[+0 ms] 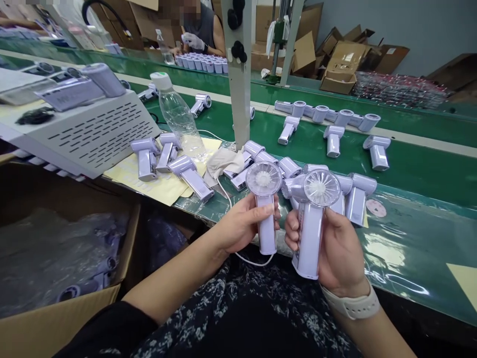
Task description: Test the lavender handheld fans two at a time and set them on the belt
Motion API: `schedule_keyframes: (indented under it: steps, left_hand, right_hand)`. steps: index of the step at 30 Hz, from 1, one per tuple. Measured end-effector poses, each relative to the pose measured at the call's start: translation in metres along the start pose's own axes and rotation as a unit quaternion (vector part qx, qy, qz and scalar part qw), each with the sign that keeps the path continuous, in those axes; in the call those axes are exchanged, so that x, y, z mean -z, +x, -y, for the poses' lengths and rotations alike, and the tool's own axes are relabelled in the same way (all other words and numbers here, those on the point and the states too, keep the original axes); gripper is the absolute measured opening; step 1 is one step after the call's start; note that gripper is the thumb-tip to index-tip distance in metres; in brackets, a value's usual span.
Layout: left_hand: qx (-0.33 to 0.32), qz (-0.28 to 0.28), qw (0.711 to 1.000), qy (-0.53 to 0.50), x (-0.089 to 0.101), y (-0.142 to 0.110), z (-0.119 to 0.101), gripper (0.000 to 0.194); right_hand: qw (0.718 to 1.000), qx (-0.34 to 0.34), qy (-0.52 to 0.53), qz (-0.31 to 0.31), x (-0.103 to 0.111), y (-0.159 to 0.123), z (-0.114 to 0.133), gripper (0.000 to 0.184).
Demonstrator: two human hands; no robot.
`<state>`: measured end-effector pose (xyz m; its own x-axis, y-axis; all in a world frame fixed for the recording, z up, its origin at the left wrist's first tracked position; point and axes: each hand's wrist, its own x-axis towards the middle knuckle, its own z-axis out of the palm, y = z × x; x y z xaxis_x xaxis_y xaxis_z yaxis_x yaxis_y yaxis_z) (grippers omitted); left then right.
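My left hand [248, 222] is wrapped round the handle of a lilac handheld fan [266, 219], its clear round head facing me. A thin white cable [255, 262] loops below this fan's base. In my right hand [337, 243] is a second, larger-looking lilac fan [311, 233], held upright with its bladed head towards me. The two fans are side by side, close but apart. Just behind them, several more lilac fan bodies [359, 196] lie on the bench edge, partly hidden by the held ones.
Left of my hands, a white cloth [225, 161], a clear plastic bottle [177, 112] and a vented metal box [93, 129] stand on the bench. A metal post [240, 84] rises ahead. More fans lie on the green conveyor [257, 127]. An open carton [126, 248] is below left. A co-worker sits across.
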<state>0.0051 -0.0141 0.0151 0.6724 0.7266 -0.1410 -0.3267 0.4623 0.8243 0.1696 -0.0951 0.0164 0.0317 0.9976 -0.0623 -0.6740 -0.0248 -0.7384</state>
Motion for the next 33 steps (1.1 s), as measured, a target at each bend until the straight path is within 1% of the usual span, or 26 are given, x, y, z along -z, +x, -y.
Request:
schedule_keyframes:
  steps: [2,5,7,10,13,17,20,23,26,28,30,31,32,33]
  left_hand:
    - [-0.021,0.009,1.000,-0.016,0.001,-0.001,-0.002,0.037]
    - [-0.038,0.032,0.999,-0.022,0.002,-0.001,-0.004,0.033]
    - [-0.045,0.034,0.998,-0.014,0.002,-0.002,-0.005,0.032]
    - [-0.063,0.028,0.997,0.023,0.003,-0.004,-0.005,0.039]
    - [-0.087,0.025,0.993,0.077,0.004,-0.007,-0.005,0.045]
    - [-0.085,0.038,0.991,0.093,0.008,-0.006,-0.004,0.054]
    - [-0.078,0.044,0.991,0.100,0.011,-0.005,-0.003,0.058]
    - [-0.067,0.029,0.991,0.112,0.012,-0.004,-0.003,0.062]
    - [-0.056,0.021,0.990,0.126,0.013,-0.005,-0.005,0.061]
    - [-0.058,0.020,0.985,0.159,0.014,-0.007,-0.009,0.056]
    - [-0.102,0.008,0.969,0.227,0.014,-0.009,-0.012,0.051]
    - [-0.146,0.009,0.951,0.273,0.013,-0.011,-0.013,0.049]
    - [-0.206,0.014,0.924,0.321,0.011,-0.014,-0.014,0.044]
    - [-0.279,0.021,0.888,0.366,0.009,-0.017,-0.013,0.034]
  right_hand:
    - [1.000,0.005,0.008,-0.002,0.001,-0.002,0.001,0.038]
    - [1.000,0.020,0.007,-0.001,0.004,-0.004,0.002,0.039]
    - [0.999,0.034,0.002,-0.002,0.008,-0.005,0.002,0.034]
    - [0.996,0.082,-0.006,-0.039,0.014,-0.006,-0.001,0.024]
    - [0.989,0.114,-0.019,-0.091,0.017,-0.005,-0.007,0.024]
    - [0.987,0.100,-0.015,-0.125,0.016,-0.002,-0.011,0.027]
    - [0.989,0.080,-0.001,-0.124,0.014,0.001,-0.012,0.025]
    - [0.990,0.069,-0.006,-0.125,0.015,0.004,-0.015,0.024]
    - [0.990,0.067,-0.024,-0.126,0.018,0.006,-0.019,0.025]
    - [0.987,0.091,-0.042,-0.126,0.019,0.004,-0.017,0.027]
    - [0.977,0.148,-0.107,-0.107,0.019,-0.003,-0.011,0.032]
    - [0.966,0.181,-0.166,-0.083,0.019,-0.008,-0.006,0.037]
    - [0.947,0.215,-0.235,-0.050,0.018,-0.014,0.000,0.044]
    - [0.921,0.245,-0.302,-0.014,0.016,-0.020,0.005,0.050]
